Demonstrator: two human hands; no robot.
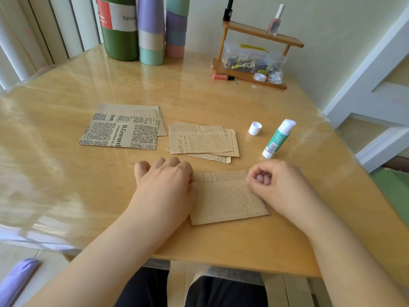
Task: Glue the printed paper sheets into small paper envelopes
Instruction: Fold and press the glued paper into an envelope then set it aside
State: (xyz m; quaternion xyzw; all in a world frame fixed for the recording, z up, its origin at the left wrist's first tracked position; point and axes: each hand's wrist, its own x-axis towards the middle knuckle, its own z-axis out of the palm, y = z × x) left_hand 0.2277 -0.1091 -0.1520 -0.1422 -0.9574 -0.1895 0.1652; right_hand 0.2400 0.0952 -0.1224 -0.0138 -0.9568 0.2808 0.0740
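A folded brown printed paper sheet lies on the table in front of me. My left hand rests on its left edge with the fingers curled under, knuckles up. My right hand is balled in a fist and presses on the sheet's right edge; nothing is in it. Beyond lie two piles of printed sheets: one with bold newspaper print at the left, one paler pile in the middle. An uncapped green and white glue stick lies to the right, its white cap standing beside it.
The wooden table has a glossy cover. Tall green, purple and pastel flasks stand at the back left. A small wooden shelf with a clear box of clips and a nail polish bottle stands at the back right, an orange marker beside it.
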